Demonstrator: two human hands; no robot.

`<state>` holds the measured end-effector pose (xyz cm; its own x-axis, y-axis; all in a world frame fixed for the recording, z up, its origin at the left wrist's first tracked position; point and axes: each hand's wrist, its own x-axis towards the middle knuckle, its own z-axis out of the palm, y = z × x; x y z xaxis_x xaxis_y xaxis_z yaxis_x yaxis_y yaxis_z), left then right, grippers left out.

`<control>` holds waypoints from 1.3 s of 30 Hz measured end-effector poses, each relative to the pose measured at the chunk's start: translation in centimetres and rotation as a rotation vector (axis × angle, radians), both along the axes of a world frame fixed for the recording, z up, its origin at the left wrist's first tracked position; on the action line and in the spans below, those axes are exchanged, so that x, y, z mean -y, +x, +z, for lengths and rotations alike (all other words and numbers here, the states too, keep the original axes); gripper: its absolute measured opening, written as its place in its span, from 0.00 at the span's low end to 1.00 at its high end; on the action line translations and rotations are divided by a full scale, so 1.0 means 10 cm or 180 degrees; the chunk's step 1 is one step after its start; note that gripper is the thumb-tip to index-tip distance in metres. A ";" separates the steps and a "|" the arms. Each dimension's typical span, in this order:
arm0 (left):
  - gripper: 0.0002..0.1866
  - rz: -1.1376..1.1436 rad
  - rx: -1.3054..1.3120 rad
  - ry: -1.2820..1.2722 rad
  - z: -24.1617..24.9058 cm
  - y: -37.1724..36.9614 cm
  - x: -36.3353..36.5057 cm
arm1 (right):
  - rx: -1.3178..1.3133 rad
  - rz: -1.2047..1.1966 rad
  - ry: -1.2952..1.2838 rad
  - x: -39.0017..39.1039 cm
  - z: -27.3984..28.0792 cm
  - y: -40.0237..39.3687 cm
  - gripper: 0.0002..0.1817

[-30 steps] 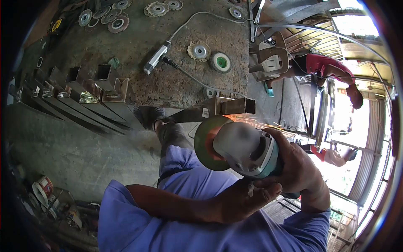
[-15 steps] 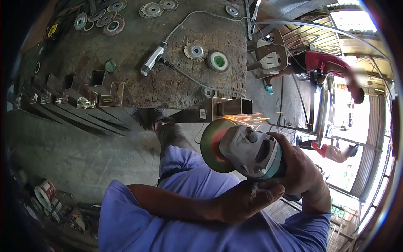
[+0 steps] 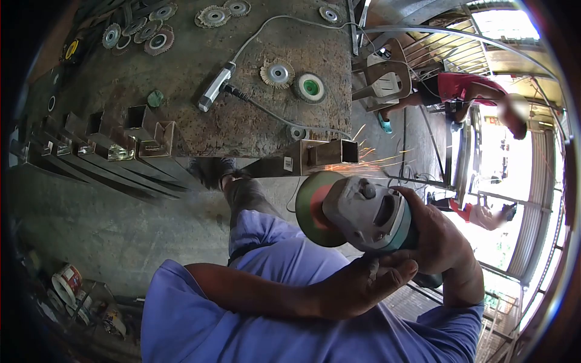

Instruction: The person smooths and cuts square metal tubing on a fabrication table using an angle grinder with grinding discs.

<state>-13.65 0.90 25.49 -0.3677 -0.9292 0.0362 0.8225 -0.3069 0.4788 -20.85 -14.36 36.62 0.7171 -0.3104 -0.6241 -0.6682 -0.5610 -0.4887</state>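
Note:
An angle grinder (image 3: 369,212) with a teal body and grey gear head is in both my hands. My right hand (image 3: 442,239) wraps round its body. My left hand (image 3: 363,290) grips it from below and behind, thumb outstretched, its other fingers mostly hidden. The greenish disc (image 3: 315,221) with an orange-red centre is up against the underside of a square steel tube piece (image 3: 333,153), and orange sparks (image 3: 369,168) fly off to the right. That piece joins a longer steel tube (image 3: 275,167) bearing a white label, at the workbench edge.
On the worn workbench (image 3: 181,66) lie a power socket (image 3: 216,88) with cables, a green-centred disc (image 3: 310,88) and several flap wheels (image 3: 277,73). More steel tubes (image 3: 142,121) lean along its left edge. A person (image 3: 466,88) stands beyond a chair (image 3: 387,75); another person (image 3: 478,215) is farther right.
The grinder and both hands have shifted slightly right. Sparks now spread wider, some flying upward past the tube end. The bench appears shifted slightly left in view.

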 end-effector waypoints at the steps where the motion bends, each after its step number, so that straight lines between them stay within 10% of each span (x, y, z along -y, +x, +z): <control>1: 0.36 -0.0016 -0.0014 0.0010 0.01 0.00 0.01 | 0.0034 -0.0021 0.0026 0.01 0.00 0.01 0.51; 39: 0.29 -0.0001 0.0184 -0.0072 -0.09 0.00 -0.09 | 0.0179 0.0055 0.0150 -0.03 -0.05 0.10 0.50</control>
<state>-13.67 1.81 24.60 -0.3700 -0.9283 0.0357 0.7932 -0.2956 0.5324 -19.85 -14.08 36.17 0.7564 -0.2688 -0.5964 -0.6293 -0.5477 -0.5513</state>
